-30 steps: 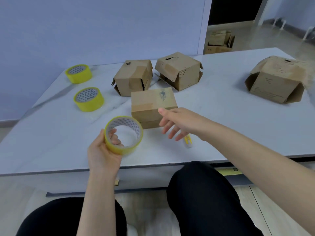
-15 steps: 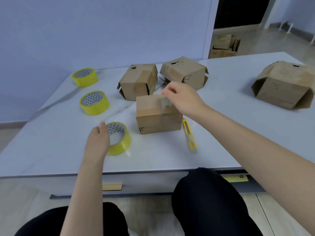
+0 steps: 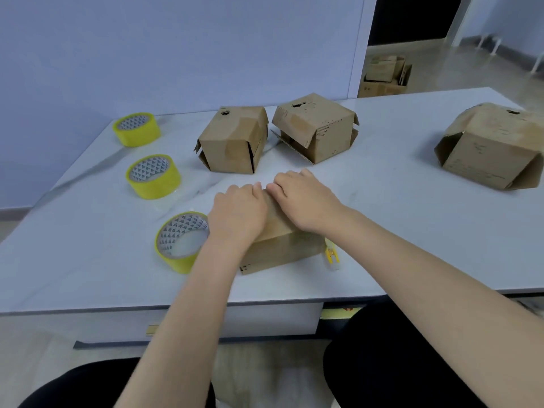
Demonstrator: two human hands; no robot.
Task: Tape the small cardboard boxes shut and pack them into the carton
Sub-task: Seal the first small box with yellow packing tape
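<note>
Pressing on the box (image 3: 282, 251), centre frame and near the front edge of the table (image 3: 412, 231), with left hand (image 3: 238, 213) and right hand (image 3: 306, 201) side by side on its top. Fingers (image 3: 253, 192) laid out fairly straight and released, gripping nothing, tips nearly touching by the far top edge. Judged as smoothing the top seam down; cannot tell of any strip under the palms. To do it well: rub from the middle outward along the seam, keep the flaps level and butted, lean straight down to stop the box skating on the slick, glossy, marble-look top, then carry the ends over the edges onto the side walls. Worn brown cardboard, squarish, creased and scuffed, likely to give under a hard push, so press firmly but spread the load. Tape roll (image 3: 182, 242) just left of the box, tilted up on edge, glossy yellow with a white patterned core. Spare rolls (image 3: 153, 175) lying flat toward the upper left. Yellow knife (image 3: 332, 256) peeking out just right of the box. Back boxes (image 3: 232, 142) above centre, flaps loose, small tears on top. Bigger box, likely the carton (image 3: 491, 145), well apart at the right edge, flaps splayed.
</note>
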